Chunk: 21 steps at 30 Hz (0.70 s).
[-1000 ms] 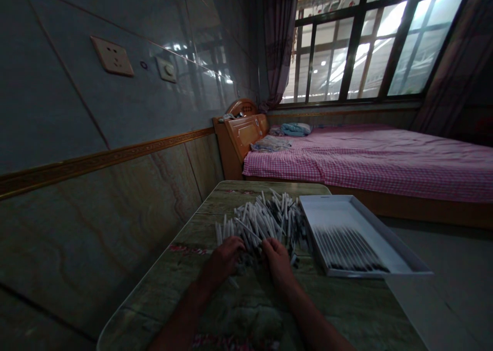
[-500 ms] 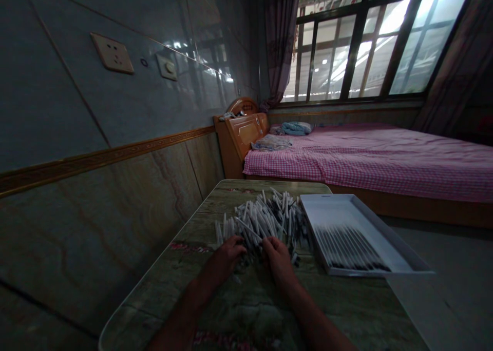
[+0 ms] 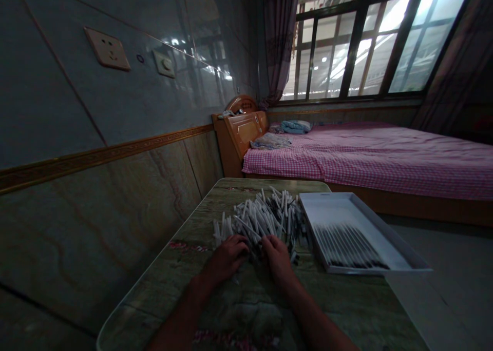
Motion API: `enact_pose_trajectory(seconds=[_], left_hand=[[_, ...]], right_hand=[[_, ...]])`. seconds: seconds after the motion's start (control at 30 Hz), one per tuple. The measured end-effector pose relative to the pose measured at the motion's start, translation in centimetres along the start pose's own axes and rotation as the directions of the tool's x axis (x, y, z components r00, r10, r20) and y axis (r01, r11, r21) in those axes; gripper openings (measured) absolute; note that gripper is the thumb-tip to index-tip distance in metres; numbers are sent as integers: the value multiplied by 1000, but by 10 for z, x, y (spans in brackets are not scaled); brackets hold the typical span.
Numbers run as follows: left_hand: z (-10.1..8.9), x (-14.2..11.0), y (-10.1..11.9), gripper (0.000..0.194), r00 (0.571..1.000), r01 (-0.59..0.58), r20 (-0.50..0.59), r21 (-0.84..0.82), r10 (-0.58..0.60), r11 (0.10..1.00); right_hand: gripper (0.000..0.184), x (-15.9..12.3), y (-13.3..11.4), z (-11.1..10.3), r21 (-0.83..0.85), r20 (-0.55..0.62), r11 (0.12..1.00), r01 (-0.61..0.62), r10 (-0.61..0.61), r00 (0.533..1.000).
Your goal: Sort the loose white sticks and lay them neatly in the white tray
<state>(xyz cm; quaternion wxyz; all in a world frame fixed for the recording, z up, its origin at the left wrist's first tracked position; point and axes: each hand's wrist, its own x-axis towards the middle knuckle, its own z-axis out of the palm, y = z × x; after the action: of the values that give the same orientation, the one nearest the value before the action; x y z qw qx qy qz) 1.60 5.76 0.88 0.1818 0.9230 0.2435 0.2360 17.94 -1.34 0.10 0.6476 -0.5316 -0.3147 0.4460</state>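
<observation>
A heap of slim white pens (image 3: 256, 215) with dark ends lies loose on the table. My left hand (image 3: 232, 251) is at the heap's near left edge, its fingers curled together; whatever they grip is hidden by the hand and shadow. Opposite it, my right hand (image 3: 275, 253) has thumb and fingers pinched at the near side of the heap, at the end of a pen that slants up to the left. To the right, a shallow white tray (image 3: 335, 207) holds a row of similar pens (image 3: 348, 244), laid side by side with their dark ends toward me.
The table (image 3: 162, 294) has a green marbled top and rounded corners. A tiled wall (image 3: 154, 202) runs along the left. Beyond the table stands a bed (image 3: 365, 156) with a pink checked sheet and wooden headboard (image 3: 246, 130). The tray reaches past the table's right edge.
My left hand has closed in slightly over the near edge of the heap. My right hand stays almost in place, and the view has shifted a little.
</observation>
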Motion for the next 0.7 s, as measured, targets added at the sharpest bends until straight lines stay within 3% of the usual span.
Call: enact_pose_trajectory(seconds=[0.17, 0.37, 0.43, 0.57, 0.6, 0.7], left_hand=[[-8, -3, 8, 10, 997, 69, -12, -154, -72, 986], [-12, -6, 13, 23, 972, 215, -47, -207, -229, 955], [-12, -7, 9, 26, 942, 275, -145, -188, -303, 943], [-14, -9, -5, 25, 795, 413, -445, -100, -413, 905], [-15, -9, -8, 24, 783, 425, -471, -73, -407, 902], [-16, -9, -14, 23, 807, 420, -459, 5, -371, 907]], right_hand=[[36, 1, 1, -1, 5, 5, 1000, 2, -2, 1000], [37, 1, 1, -3, 3, -4, 1000, 5, -5, 1000], [38, 0, 0, -4, 2, -8, 1000, 8, -8, 1000], [38, 0, 0, -4, 10, -8, 1000, 3, -3, 1000], [38, 0, -1, -3, 12, -7, 1000, 0, 0, 1000], [37, 0, -1, -3, 21, -17, 1000, -5, 5, 1000]])
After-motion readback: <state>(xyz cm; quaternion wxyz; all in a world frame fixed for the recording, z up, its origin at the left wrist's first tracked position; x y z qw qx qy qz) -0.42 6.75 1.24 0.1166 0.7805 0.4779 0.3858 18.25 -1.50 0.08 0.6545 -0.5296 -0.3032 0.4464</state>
